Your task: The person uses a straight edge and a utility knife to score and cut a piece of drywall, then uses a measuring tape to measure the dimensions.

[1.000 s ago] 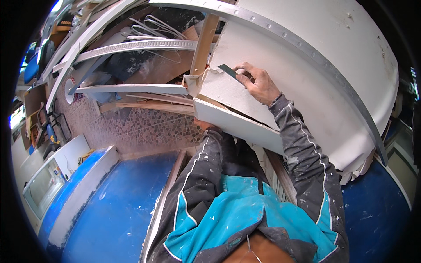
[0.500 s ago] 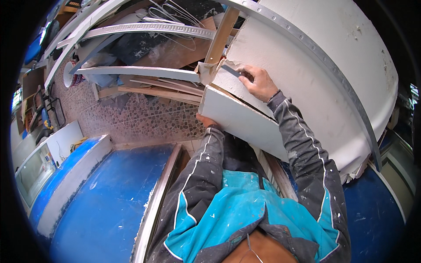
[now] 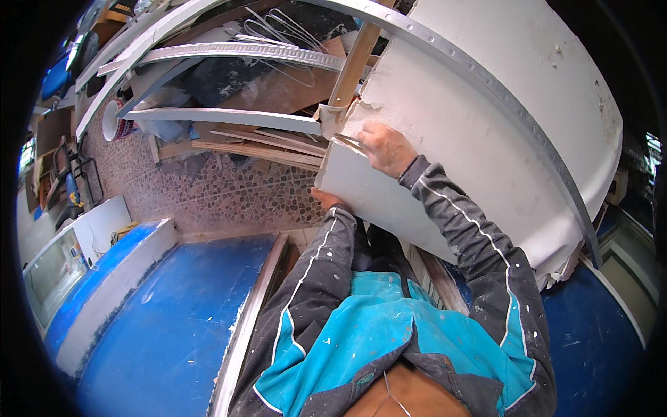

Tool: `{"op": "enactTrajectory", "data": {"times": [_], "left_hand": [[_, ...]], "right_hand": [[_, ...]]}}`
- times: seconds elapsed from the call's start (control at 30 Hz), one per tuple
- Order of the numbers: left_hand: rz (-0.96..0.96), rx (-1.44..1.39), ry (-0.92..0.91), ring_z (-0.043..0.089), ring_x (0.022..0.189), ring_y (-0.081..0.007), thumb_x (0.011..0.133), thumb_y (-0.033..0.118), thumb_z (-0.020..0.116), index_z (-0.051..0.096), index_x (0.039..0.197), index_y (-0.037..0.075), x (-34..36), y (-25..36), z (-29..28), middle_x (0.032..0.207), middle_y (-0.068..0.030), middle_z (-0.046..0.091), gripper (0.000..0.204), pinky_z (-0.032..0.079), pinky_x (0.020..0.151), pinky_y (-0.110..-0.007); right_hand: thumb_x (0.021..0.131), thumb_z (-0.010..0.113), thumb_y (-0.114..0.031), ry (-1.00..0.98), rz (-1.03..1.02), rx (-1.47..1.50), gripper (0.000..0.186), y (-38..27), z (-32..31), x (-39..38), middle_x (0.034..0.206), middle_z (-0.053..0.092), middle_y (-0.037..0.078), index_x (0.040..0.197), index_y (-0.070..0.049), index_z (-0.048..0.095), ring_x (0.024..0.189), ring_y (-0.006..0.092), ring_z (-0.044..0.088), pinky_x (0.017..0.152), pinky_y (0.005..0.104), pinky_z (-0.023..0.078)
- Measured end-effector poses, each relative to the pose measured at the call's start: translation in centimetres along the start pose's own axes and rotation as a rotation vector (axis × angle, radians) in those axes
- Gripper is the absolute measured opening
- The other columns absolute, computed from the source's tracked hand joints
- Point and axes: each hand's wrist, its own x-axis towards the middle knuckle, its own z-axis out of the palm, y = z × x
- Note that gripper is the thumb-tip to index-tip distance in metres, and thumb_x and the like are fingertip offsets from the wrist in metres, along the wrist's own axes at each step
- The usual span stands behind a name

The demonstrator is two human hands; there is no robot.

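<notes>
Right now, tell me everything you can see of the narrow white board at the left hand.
The narrow white board looks like plasterboard: pale, flat and matte, its thickness showing at the left end. It slants from upper left to lower right, along the near side of the larger white sheet. The left hand touches its lower left corner. The right hand is at its upper edge with a thin flat tool; contact there is unclear. The right sleeve hides part of it.

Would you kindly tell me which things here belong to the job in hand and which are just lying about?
In use, it seems:
right hand with thin blade, edge-on
left hand at narrow white board
large white board

Apparently lying about:
wooden strips
wire
bucket
patterned moulding
</notes>
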Motion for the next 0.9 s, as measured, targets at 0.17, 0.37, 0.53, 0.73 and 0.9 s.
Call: {"op": "enactTrajectory", "data": {"times": [0.17, 0.37, 0.53, 0.73, 0.9], "left_hand": [[-0.045, -0.178, -0.027, 0.067, 0.101, -0.0295, 0.105, 0.057, 0.032, 0.054, 0.133, 0.007, -4.0, 2.5, 1.5, 0.121, -0.0149, 0.066, 0.062, 0.054, 0.090, -0.044], [0.186, -0.128, -0.067, 0.067, 0.103, -0.0291, 0.105, 0.042, 0.045, 0.044, 0.140, 0.009, 2.4, -1.4, -0.8, 0.127, -0.0144, 0.063, 0.048, 0.055, 0.092, -0.040], [0.044, 0.019, 0.012, 0.068, 0.103, -0.0307, 0.103, 0.033, 0.054, 0.040, 0.139, 0.011, -0.1, -0.9, 1.0, 0.128, -0.0167, 0.062, 0.045, 0.058, 0.088, -0.043], [0.086, -0.281, -0.062, 0.068, 0.102, -0.0331, 0.100, 0.033, 0.060, 0.043, 0.134, 0.010, 1.7, -2.7, -0.2, 0.125, -0.0211, 0.062, 0.045, 0.058, 0.085, -0.045], [0.213, -0.735, -0.420, 0.066, 0.099, -0.0330, 0.102, 0.031, 0.054, 0.047, 0.125, 0.008, 4.8, -7.5, -2.1, 0.118, -0.0201, 0.063, 0.033, 0.056, 0.085, -0.047]], "right_hand": [[0.088, 0.059, -0.004, -0.023, -0.033, -0.204, 0.017, 0.2, 0.5, -0.5, 0.087, 0.056, 0.015, 0.102, 0.000, 0.068, 0.089, 0.0323, 0.062, 0.080, 0.0425, 0.053], [0.087, 0.060, -0.005, -0.066, -0.077, -0.168, 0.018, -2.4, 1.3, 0.0, 0.086, 0.055, 0.015, 0.102, 0.000, 0.068, 0.087, 0.0319, 0.061, 0.076, 0.0426, 0.052], [0.084, 0.061, -0.006, 0.008, -0.009, -0.067, 0.018, -0.8, 0.5, -1.2, 0.084, 0.054, 0.015, 0.099, -0.003, 0.070, 0.085, 0.0314, 0.062, 0.076, 0.0428, 0.052], [0.079, 0.061, -0.005, -0.232, -0.089, -0.369, 0.010, -1.1, 1.0, 0.9, 0.091, 0.060, 0.016, 0.083, -0.001, 0.070, 0.089, 0.0324, 0.064, 0.080, 0.0412, 0.053], [0.074, 0.065, -0.005, -0.364, -0.018, -0.384, 0.010, 0.5, 0.7, -3.7, 0.091, 0.062, 0.018, 0.081, 0.000, 0.071, 0.089, 0.0353, 0.065, 0.081, 0.0431, 0.054]]}}
